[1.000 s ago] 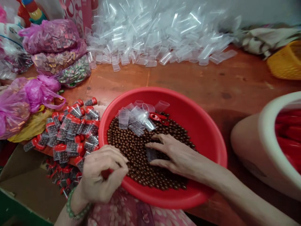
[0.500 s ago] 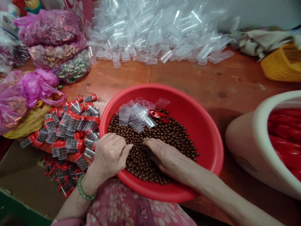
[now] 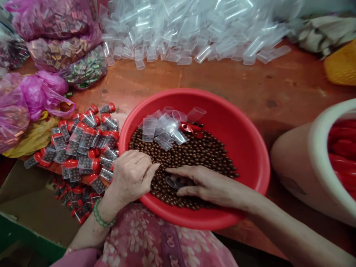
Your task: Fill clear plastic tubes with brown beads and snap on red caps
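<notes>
A red basin [image 3: 241,122] holds a heap of brown beads [image 3: 205,152]. On them lie several clear plastic tubes [image 3: 167,128] and red caps [image 3: 191,128]. My right hand [image 3: 207,181] is over the beads, thumb and fingers closed around a clear plastic tube [image 3: 172,182] that lies low with its mouth toward the left. My left hand [image 3: 133,172], a green bead bracelet on its wrist, crosses the basin's left rim. Its fingers are curled under with the thumb alongside; whatever they hold is hidden.
Filled, red-capped tubes [image 3: 80,142] are piled left of the basin, above a cardboard box [image 3: 30,207] with more. Empty clear tubes [image 3: 194,33] heap at the back. A white bucket [image 3: 294,159] of red pieces stands right. Pink bags [image 3: 44,92] lie left, a yellow basket [image 3: 342,63] far right.
My right hand has lifted and turned a little, so the clear tube between its thumb and fingers now shows. My left hand keeps its place at the rim. The whole view has shifted slightly.
</notes>
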